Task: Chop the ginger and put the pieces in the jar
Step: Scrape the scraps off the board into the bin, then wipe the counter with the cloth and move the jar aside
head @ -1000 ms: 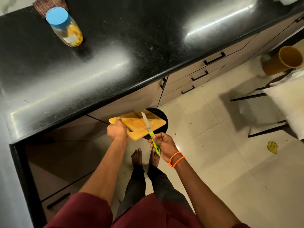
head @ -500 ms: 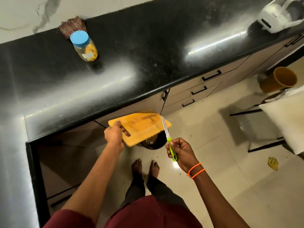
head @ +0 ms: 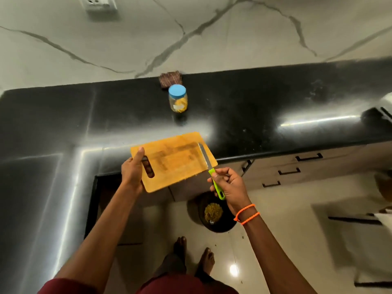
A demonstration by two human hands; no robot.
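Ginger pieces look to be in the jar [head: 178, 99] already: yellow bits show through its clear side, and its round blue lid is on. So the chopping and filling look done. The jar stands on the black worktop [head: 254, 115], near the back wall, well apart from both hands.

What seems left is tidying up. The cutting board [head: 174, 160] has no ginger on it, only dark rubbed marks in the middle. It is flat, light wood, with rounded corners and a long hole for holding. The left hand [head: 132, 172] is closed on the board at that hole, thumb on top, fingers underneath. It holds the board in the air above the worktop's front edge, a little tilted.

The right hand [head: 230, 185] is curled tight around the knife [head: 210, 166]. The knife has a bright green plastic handle and a thin grey metal blade, and the blade lies against the board's right edge.

Down on the pale, shiny floor sits a round black bin [head: 212, 213] with yellow-brown scraps inside. I think those are peelings, but they are too small to tell.

The worktop is smooth and shiny, with light streaks on it. The wall behind is pale stone with grey veins.
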